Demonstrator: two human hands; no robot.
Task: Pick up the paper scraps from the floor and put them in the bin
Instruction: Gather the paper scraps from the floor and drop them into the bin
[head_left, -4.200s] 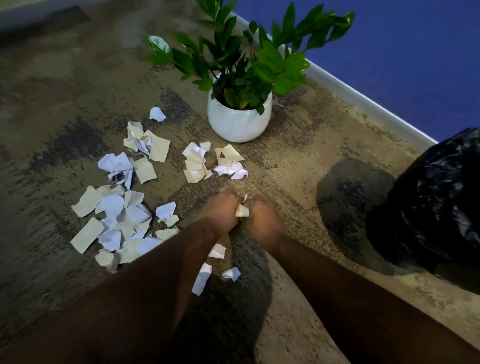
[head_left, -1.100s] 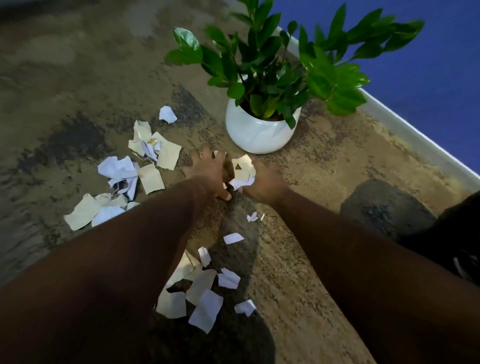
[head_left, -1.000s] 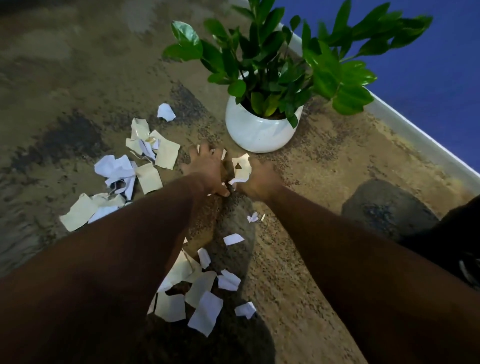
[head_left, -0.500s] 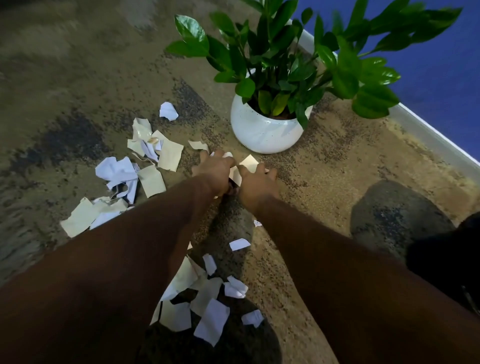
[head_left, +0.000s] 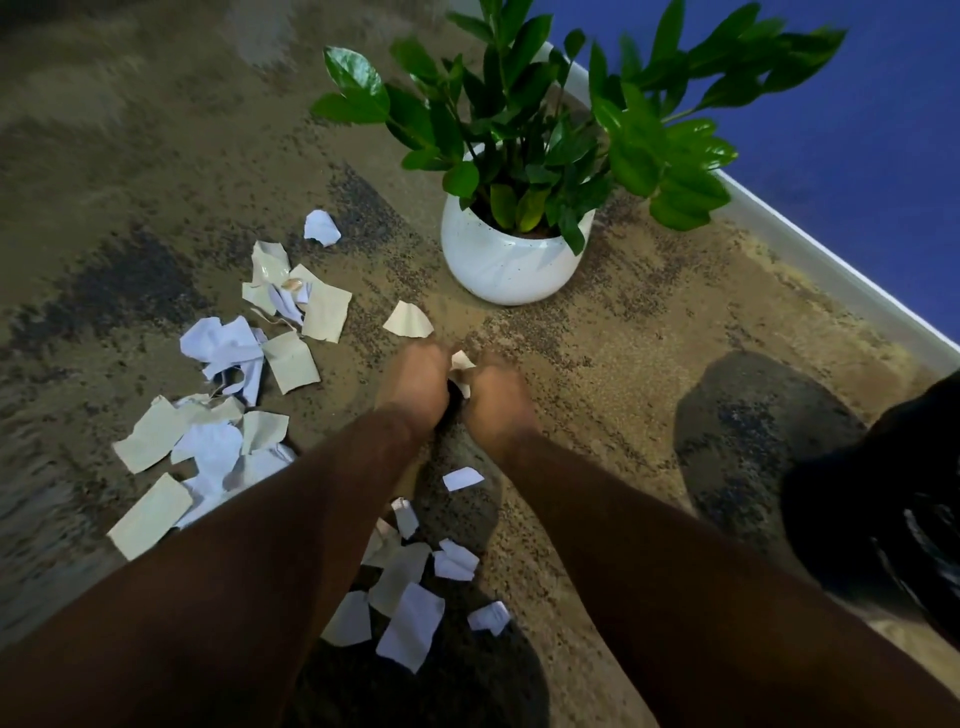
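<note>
My left hand (head_left: 413, 382) and my right hand (head_left: 498, 397) are pressed together low over the carpet, cupping a small bunch of paper scraps (head_left: 461, 362) between them. Only a white corner of that bunch shows between the hands. A cream scrap (head_left: 409, 320) lies just beyond my fingers. Several white and cream scraps (head_left: 218, 415) are scattered to the left. Several more scraps (head_left: 410, 587) lie between my forearms. The bin with its black liner (head_left: 893, 499) stands at the right edge, partly cut off.
A white pot with a green leafy plant (head_left: 511, 249) stands just beyond my hands. A white skirting board (head_left: 810, 260) runs along the blue wall at the right. The bin's dark shadow (head_left: 748, 426) falls on the brown patterned carpet.
My hands have drawn back from the pot toward me and closed tighter on the gathered scraps. One cream scrap now lies loose beyond my fingers.
</note>
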